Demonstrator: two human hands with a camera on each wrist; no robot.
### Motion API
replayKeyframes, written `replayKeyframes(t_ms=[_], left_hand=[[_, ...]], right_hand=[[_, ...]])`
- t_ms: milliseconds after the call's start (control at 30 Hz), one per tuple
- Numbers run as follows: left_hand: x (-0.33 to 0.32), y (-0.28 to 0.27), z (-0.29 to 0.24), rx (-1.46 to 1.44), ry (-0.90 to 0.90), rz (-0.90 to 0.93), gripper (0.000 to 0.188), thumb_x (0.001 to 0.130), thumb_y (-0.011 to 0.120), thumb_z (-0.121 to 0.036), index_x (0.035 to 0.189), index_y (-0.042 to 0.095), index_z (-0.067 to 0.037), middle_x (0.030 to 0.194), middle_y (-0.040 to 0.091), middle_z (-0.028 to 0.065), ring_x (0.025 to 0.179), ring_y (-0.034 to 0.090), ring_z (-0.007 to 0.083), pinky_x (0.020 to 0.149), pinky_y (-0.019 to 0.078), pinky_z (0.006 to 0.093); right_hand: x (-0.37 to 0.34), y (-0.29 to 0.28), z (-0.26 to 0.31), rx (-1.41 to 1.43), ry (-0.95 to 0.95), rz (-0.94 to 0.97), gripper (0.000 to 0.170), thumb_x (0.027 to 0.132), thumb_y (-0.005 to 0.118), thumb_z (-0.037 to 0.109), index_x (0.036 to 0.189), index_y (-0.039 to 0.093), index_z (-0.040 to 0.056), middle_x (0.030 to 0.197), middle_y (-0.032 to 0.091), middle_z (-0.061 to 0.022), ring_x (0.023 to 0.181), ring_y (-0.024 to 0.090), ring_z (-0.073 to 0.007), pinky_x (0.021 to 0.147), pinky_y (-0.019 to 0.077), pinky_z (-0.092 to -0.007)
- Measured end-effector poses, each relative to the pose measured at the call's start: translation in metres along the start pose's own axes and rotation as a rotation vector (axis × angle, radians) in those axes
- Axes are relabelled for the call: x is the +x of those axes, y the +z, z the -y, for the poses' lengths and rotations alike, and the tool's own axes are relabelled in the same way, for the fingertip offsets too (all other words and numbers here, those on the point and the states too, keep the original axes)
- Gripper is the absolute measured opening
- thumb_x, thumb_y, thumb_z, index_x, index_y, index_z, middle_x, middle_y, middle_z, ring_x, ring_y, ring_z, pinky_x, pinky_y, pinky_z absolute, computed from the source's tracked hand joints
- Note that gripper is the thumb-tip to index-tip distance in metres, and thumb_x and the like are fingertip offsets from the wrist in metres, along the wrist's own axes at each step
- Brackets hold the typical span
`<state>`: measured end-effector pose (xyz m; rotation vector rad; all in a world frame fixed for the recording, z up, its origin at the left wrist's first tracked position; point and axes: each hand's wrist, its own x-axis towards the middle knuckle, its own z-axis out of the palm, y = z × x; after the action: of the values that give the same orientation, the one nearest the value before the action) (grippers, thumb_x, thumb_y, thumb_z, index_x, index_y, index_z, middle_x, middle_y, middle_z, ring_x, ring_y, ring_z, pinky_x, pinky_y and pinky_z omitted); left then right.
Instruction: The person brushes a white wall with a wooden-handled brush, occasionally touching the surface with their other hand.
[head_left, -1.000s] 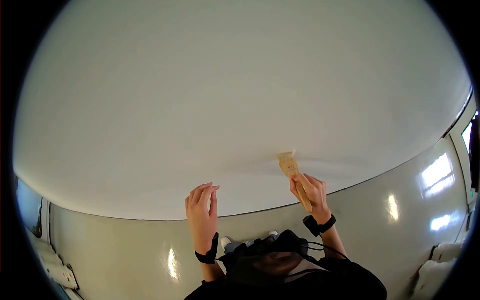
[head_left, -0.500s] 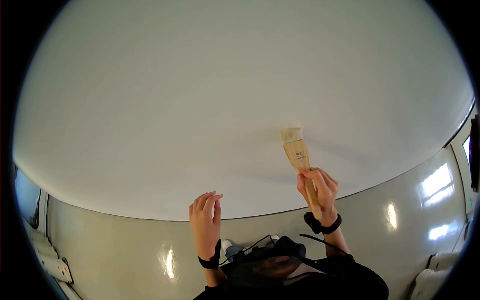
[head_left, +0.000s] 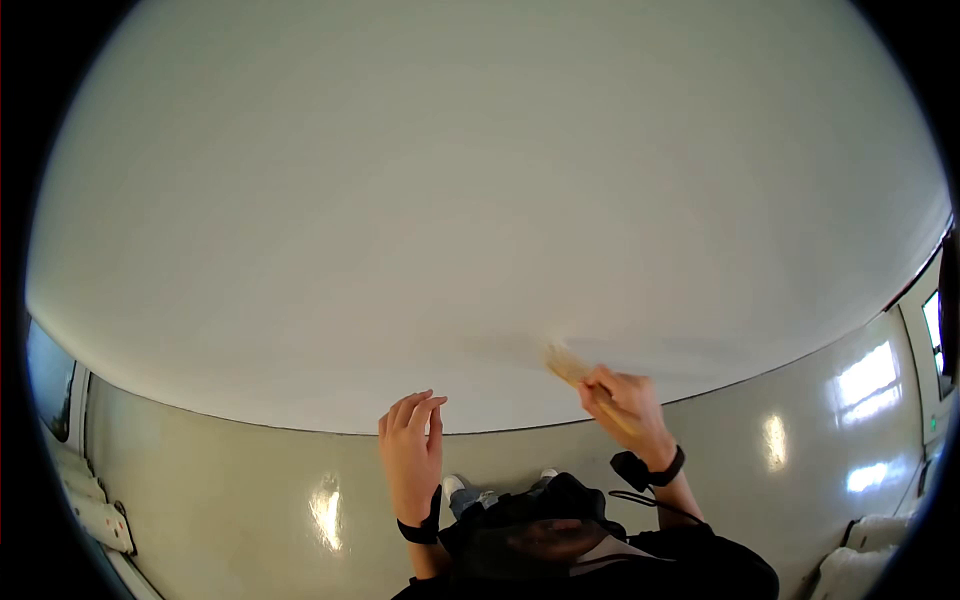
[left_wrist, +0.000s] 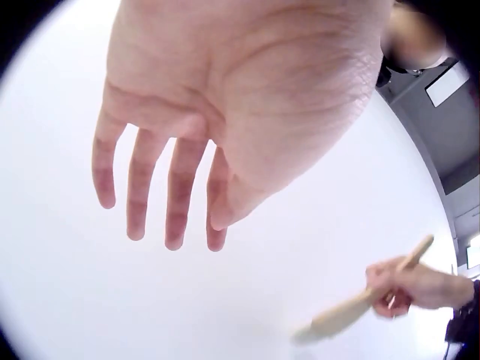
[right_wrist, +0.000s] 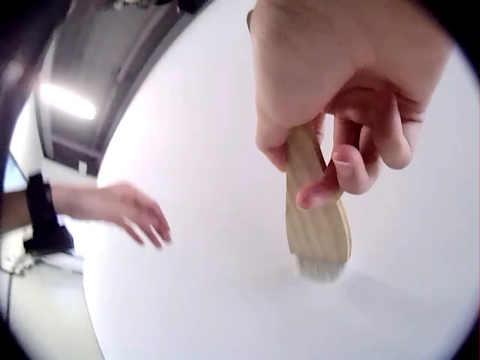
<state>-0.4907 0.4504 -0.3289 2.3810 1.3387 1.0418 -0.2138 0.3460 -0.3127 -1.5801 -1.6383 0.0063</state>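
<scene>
My right hand grips a flat brush with a wooden handle and pale bristles. In the right wrist view the thumb and fingers close round the wooden handle, and the bristles are right at the white wall. The brush slants up and to the left in the head view. My left hand is raised in front of the wall's lower part, holding nothing. Its fingers extend, slightly bent, in the left wrist view, with the thumb near the index finger.
Glossy pale floor runs along the wall's bottom edge, with the person's shoes on it. A white door frame stands at the far right. White padded-looking objects sit at the lower right, and others at the lower left.
The brush first went up the wall in my right hand, then came back down and now tilts more to the left. The left hand has shifted slightly down and right.
</scene>
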Motion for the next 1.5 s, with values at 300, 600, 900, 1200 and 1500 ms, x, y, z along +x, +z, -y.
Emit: replayKeyframes(t_ms=[300, 600, 900, 1200, 1500], left_hand=[[-0.013, 0.017, 0.027, -0.047, 0.035, 0.011, 0.014, 0.094, 0.065, -0.002, 0.105, 0.072, -0.009, 0.113, 0.074, 0.0059, 0.106, 0.067, 0.0262, 0.095, 0.0477, 0.0386], [0.001, 0.012, 0.026, -0.050, 0.074, 0.055, 0.013, 0.095, 0.066, -0.004, 0.105, 0.072, -0.009, 0.109, 0.074, 0.0048, 0.108, 0.067, 0.0254, 0.095, 0.0476, 0.0394], [-0.037, 0.064, 0.076, -0.128, 0.096, 0.099, 0.012, 0.097, 0.063, -0.005, 0.104, 0.072, -0.008, 0.108, 0.075, 0.0052, 0.105, 0.068, 0.0258, 0.093, 0.0466, 0.0380], [-0.051, 0.087, 0.094, -0.135, 0.063, 0.091, 0.016, 0.093, 0.066, -0.002, 0.106, 0.071, -0.010, 0.110, 0.073, 0.0060, 0.107, 0.067, 0.0268, 0.095, 0.0473, 0.0409], [-0.081, 0.067, 0.111, -0.035, -0.111, 0.014, 0.012, 0.096, 0.064, -0.004, 0.104, 0.072, -0.008, 0.113, 0.073, 0.0081, 0.103, 0.068, 0.0286, 0.094, 0.0483, 0.0394]], right_hand=[[0.034, -0.002, 0.027, -0.142, -0.200, -0.454, 0.027, 0.075, 0.079, -0.005, 0.097, 0.066, 0.0027, 0.075, 0.063, -0.0107, 0.061, 0.062, -0.0258, 0.053, 0.0484, -0.0308], [-0.038, 0.031, -0.023, -0.166, 0.193, -0.250, 0.014, 0.085, 0.074, -0.001, 0.091, 0.061, 0.0023, 0.074, 0.062, -0.0107, 0.058, 0.060, -0.0259, 0.054, 0.0469, -0.0313], [-0.060, 0.009, -0.023, 0.082, 0.188, -0.374, 0.009, 0.095, 0.069, 0.006, 0.092, 0.061, 0.0029, 0.074, 0.069, -0.0059, 0.055, 0.059, -0.0128, 0.052, 0.0431, -0.0272], [0.046, -0.006, -0.020, -0.338, -0.122, -0.620, 0.017, 0.087, 0.078, 0.006, 0.095, 0.064, 0.0042, 0.080, 0.070, -0.0076, 0.056, 0.059, -0.0221, 0.050, 0.0431, -0.0289], [-0.015, 0.017, -0.006, -0.335, -0.069, -0.230, 0.016, 0.081, 0.075, -0.001, 0.083, 0.062, 0.0082, 0.062, 0.054, -0.0061, 0.049, 0.053, -0.0251, 0.046, 0.0383, -0.0350]])
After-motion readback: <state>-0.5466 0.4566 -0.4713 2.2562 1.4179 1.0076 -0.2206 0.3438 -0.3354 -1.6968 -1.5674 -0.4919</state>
